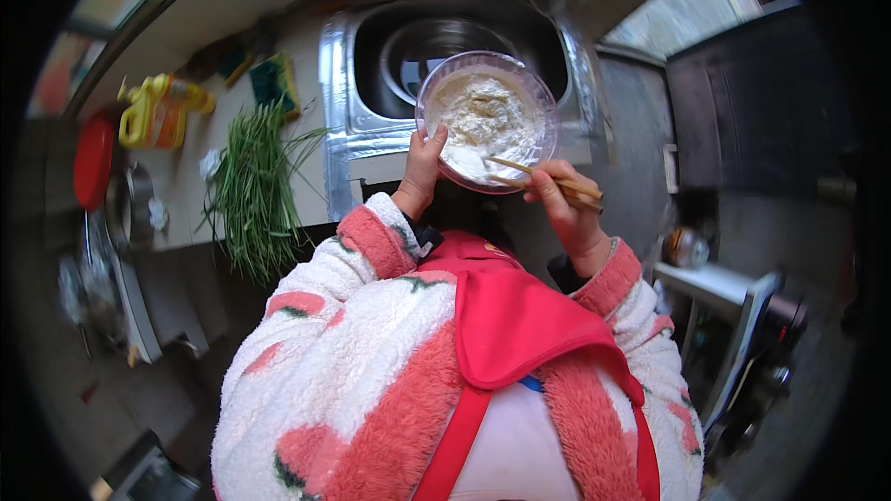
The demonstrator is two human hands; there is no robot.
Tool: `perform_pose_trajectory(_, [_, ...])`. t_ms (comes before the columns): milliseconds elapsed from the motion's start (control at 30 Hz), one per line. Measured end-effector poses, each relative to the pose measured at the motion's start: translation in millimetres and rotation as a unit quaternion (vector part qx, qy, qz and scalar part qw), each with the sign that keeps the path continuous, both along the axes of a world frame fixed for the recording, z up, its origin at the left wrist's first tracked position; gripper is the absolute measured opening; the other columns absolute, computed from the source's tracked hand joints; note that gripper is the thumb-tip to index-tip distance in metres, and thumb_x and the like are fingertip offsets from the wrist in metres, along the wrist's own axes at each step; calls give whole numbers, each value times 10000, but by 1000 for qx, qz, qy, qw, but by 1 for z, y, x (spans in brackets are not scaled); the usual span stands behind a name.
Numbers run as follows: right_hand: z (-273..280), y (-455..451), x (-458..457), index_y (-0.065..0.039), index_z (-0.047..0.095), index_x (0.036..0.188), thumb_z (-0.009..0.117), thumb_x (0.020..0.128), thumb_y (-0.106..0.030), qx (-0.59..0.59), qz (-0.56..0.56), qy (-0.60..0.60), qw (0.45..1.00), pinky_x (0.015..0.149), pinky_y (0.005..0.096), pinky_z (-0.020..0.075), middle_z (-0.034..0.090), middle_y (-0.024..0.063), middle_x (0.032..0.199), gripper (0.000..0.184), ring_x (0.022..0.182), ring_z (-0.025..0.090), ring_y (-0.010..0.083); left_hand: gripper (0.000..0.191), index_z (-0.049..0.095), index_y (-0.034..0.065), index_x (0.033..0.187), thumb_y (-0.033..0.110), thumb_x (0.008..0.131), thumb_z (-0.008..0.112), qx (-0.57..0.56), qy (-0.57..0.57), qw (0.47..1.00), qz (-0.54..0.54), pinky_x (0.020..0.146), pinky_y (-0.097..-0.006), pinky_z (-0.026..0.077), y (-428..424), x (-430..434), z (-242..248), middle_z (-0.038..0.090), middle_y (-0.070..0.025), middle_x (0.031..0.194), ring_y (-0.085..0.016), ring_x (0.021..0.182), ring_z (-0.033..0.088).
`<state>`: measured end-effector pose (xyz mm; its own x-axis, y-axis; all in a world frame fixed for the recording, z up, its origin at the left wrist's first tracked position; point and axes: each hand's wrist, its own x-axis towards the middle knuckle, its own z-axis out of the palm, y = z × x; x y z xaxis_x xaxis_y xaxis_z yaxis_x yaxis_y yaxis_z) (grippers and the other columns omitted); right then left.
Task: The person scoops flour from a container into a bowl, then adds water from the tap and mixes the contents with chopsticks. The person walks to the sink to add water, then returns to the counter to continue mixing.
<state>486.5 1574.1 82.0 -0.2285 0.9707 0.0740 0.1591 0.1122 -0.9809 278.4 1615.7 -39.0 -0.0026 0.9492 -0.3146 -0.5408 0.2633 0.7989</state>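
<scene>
My left hand [420, 170] grips the near left rim of a clear plastic bowl [546, 94], its thumb over the edge. In the bowl lies a clumpy white flour mixture [487, 118], with looser white flour at the near side. A pair of wooden chopsticks [578, 188] is in my right hand [567, 212], at the bowl's near right rim. Their tips reach into the loose flour. The bowl is held over the near edge of a stainless steel sink [362, 49], where a round metal basin [400, 56] sits partly hidden behind it.
Left of the sink, a bunch of long green leaves [257, 188] hangs over the counter edge [317, 202]. Beyond it are a green and yellow sponge [275, 83], a yellow plastic jug [156, 111] and a red round object [94, 161]. A metal rack [717, 282] stands at right.
</scene>
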Motion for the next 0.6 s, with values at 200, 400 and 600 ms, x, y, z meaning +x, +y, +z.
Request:
perform_pose_trajectory(200, [21, -64, 65, -10, 592, 874, 548, 893, -97, 38, -254, 30, 966, 626, 221, 478, 611, 49, 757, 98, 665, 590, 100, 482, 422, 32, 1202, 371, 883, 549, 61, -23, 972, -226, 681, -265, 503, -28, 68, 13, 570, -54, 1017, -136, 841, 590])
perform_pose_trajectory(400, [25, -173, 118, -26, 568, 868, 521, 913, -144, -5, -324, 82, 943, 599, 240, 483, 608, 55, 746, 134, 632, 585, 112, 479, 455, 12, 1163, 406, 896, 505, 53, -43, 909, -411, 555, -238, 506, -70, 170, 36, 596, -50, 962, -114, 749, 604])
perform_pose_trajectory(600, [3, -324, 203, -21, 568, 866, 524, 912, -135, 79, -498, -11, 864, 600, 229, 478, 604, 58, 750, 131, 633, 588, 106, 498, 419, 25, 1255, 390, 918, 452, 50, -54, 807, -585, 900, -340, 429, -177, 302, 35, 559, -76, 1151, -182, 1023, 554])
